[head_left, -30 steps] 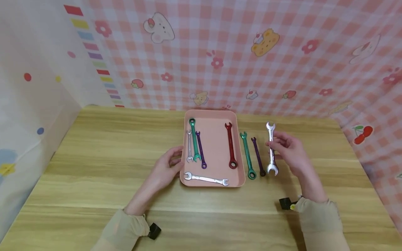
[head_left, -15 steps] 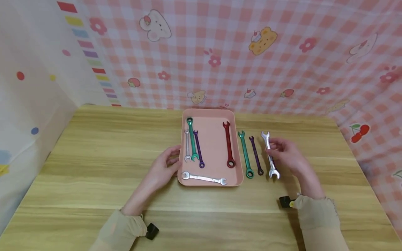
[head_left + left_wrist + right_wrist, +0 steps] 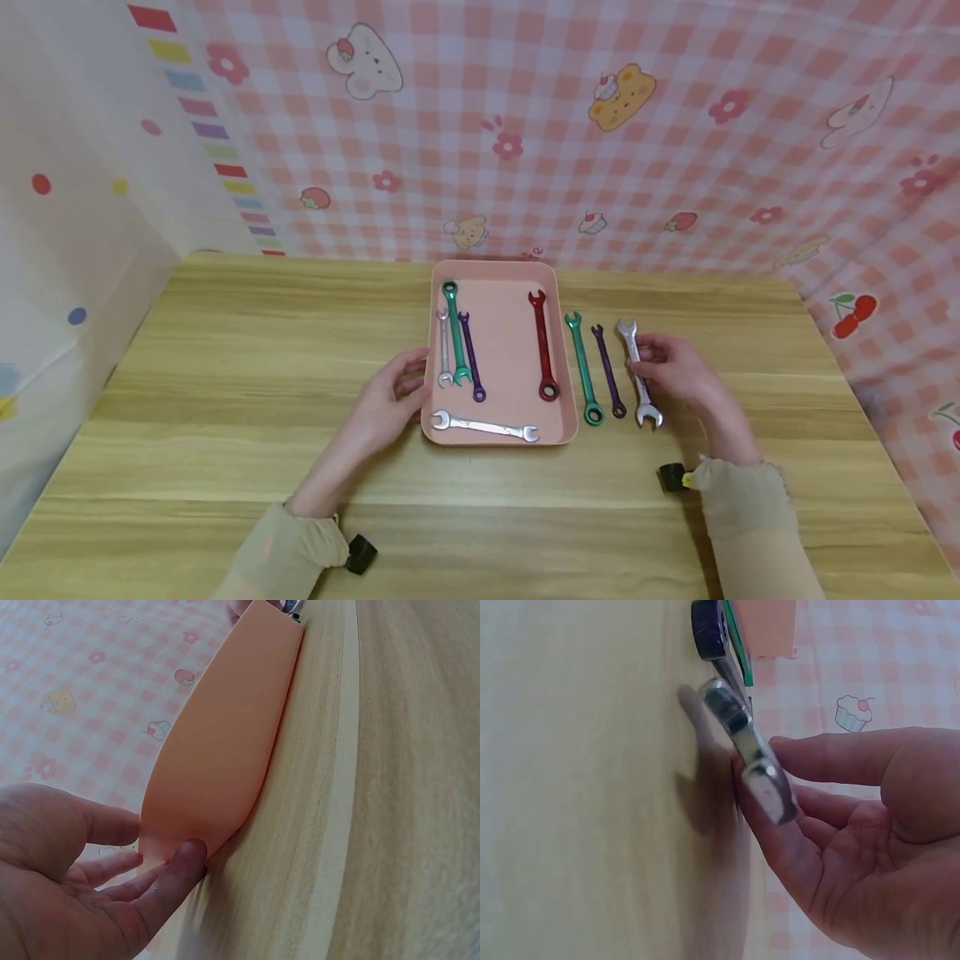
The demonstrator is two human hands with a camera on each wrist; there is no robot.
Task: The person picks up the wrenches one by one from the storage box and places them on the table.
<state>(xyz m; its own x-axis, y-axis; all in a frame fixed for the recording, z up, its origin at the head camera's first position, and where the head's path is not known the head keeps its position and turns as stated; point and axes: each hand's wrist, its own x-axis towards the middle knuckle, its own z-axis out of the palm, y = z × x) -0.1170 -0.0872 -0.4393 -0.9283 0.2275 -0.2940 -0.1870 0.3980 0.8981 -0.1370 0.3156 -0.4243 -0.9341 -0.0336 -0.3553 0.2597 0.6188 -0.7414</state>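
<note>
My right hand [image 3: 678,367] pinches a silver double open-end wrench [image 3: 642,392] between thumb and fingers at the right of the row. In the right wrist view the wrench [image 3: 742,742] is tilted close over the table, its shadow beside it. To its left lie a purple wrench [image 3: 608,371] and a green ratcheting wrench [image 3: 583,371]. My left hand [image 3: 382,404] rests against the left wall of a pink tray [image 3: 498,268]; in the left wrist view thumb and fingers touch the outside of its corner [image 3: 172,832].
Inside the tray lie a red wrench [image 3: 543,346], a small silver wrench [image 3: 444,350], a green wrench [image 3: 456,333], a purple wrench [image 3: 472,358] and a larger silver wrench [image 3: 483,427] along the front. A checkered cloth [image 3: 450,125] hangs behind the wooden table [image 3: 262,375].
My right hand has lowered the silver wrench toward the table beside the purple one, and the wrench has tilted. The left hand stays at the tray. The head view has shifted slightly.
</note>
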